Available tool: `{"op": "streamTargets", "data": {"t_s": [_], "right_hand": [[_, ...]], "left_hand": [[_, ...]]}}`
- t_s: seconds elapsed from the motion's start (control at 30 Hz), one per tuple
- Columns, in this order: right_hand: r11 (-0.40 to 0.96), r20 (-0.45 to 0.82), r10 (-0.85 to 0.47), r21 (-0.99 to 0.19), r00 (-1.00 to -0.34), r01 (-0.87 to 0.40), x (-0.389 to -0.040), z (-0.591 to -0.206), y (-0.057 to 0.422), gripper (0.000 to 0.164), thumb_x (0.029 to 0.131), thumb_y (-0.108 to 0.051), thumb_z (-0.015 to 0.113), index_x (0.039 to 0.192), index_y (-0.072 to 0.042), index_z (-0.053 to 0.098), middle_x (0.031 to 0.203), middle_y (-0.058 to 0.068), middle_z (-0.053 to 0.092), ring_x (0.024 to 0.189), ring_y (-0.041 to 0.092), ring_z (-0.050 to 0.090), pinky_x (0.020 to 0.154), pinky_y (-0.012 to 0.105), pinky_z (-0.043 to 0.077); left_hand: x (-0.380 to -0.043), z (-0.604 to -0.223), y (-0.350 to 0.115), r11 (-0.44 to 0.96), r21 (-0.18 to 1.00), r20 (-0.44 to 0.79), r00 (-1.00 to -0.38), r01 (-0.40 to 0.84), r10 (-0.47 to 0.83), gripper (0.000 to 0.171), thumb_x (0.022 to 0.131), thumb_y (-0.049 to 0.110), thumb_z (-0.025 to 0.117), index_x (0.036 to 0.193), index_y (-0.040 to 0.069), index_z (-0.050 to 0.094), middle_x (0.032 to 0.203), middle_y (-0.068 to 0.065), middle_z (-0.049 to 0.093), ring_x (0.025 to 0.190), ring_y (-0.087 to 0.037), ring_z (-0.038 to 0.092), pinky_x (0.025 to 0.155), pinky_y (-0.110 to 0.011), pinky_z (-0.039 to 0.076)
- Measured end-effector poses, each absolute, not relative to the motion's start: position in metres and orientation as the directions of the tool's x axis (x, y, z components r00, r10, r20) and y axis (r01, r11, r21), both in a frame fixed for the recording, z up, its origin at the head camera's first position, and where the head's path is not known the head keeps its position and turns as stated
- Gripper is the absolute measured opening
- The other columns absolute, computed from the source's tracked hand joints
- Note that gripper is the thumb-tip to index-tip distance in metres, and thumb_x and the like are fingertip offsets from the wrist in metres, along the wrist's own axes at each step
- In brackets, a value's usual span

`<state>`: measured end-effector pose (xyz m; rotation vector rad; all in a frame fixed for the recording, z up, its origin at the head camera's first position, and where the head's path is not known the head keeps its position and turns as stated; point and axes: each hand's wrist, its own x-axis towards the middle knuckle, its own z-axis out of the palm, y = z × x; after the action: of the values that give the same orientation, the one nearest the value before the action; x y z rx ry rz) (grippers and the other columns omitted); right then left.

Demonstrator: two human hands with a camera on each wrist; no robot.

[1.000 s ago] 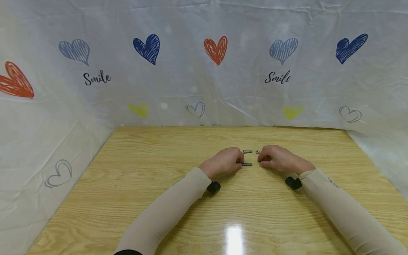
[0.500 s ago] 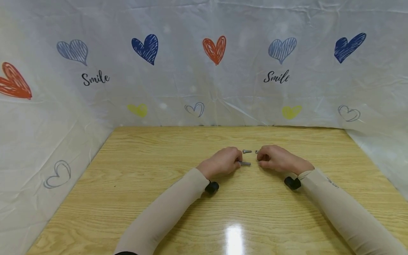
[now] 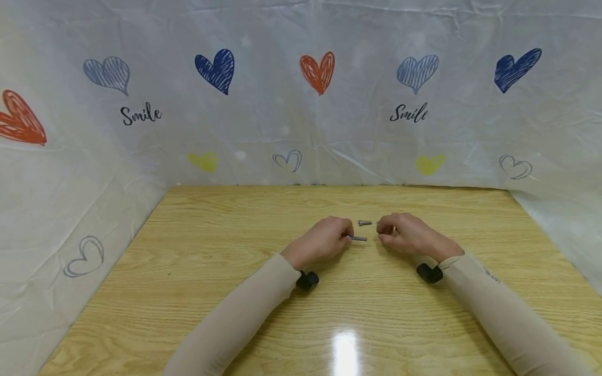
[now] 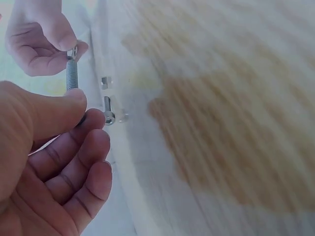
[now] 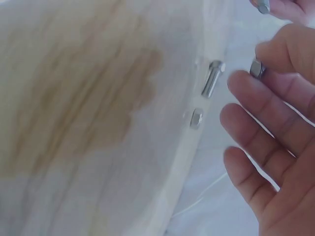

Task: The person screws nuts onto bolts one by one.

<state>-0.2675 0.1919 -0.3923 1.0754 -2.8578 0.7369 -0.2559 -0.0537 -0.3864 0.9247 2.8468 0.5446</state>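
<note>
Head view: above a yellowish wood-grain bench, the left hand pinched a long grey threaded metal bolt, which pointed toward the right hand but stopped short of it. A short silver metal bolt lay just beyond, between the hands.

Left wrist view: thumb and forefinger gripped the long bolt.

Right wrist view: thumb and forefinger pinched a small silver hexagonal nut, other fingers loosely spread; a second silver nut lay near the short bolt.

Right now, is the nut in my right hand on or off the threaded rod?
Off: the right wrist view shows a gap between the nut and the threaded rod.
</note>
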Motion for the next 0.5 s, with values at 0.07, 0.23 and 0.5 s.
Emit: {"op": "streamTargets", "data": {"t_s": [0.07,0.23,0.5], "right_hand": [[0.655,0.181,-0.614,-0.427,-0.768,-0.624,-0.266,-0.391,0.190,0.007,0.090,-0.018,0.066,0.096,-0.016,0.068,0.085,-0.011,0.061,0.078,0.008,0.056,0.071,0.032,0.047],[0.627,0.234,-0.621,-0.425,-0.749,-0.653,-0.263,-0.390,0.185,0.008,0.089,-0.016,0.067,0.097,-0.014,0.069,0.086,-0.010,0.062,0.079,0.008,0.057,0.072,0.034,0.048],[0.594,0.325,-0.620,-0.400,-0.714,-0.698,-0.258,-0.388,0.176,0.006,0.087,-0.013,0.068,0.094,-0.012,0.069,0.086,-0.008,0.064,0.078,0.011,0.058,0.070,0.034,0.048]], "left_hand": [[-0.254,-0.386,-0.056,0.744,0.374,0.029,-0.809,0.553,0.587,0.006,0.096,0.019,0.059,0.099,0.016,0.063,0.091,0.005,0.060,0.079,-0.009,0.055,0.072,-0.026,0.046],[-0.249,-0.385,-0.063,0.721,0.409,0.075,-0.808,0.559,0.584,0.005,0.096,0.015,0.059,0.098,0.014,0.063,0.091,0.005,0.062,0.079,-0.009,0.056,0.071,-0.025,0.047],[-0.241,-0.381,-0.072,0.688,0.454,0.133,-0.806,0.567,0.577,0.006,0.094,0.012,0.060,0.097,0.010,0.066,0.086,0.005,0.060,0.074,-0.010,0.054,0.065,-0.025,0.046]]}}
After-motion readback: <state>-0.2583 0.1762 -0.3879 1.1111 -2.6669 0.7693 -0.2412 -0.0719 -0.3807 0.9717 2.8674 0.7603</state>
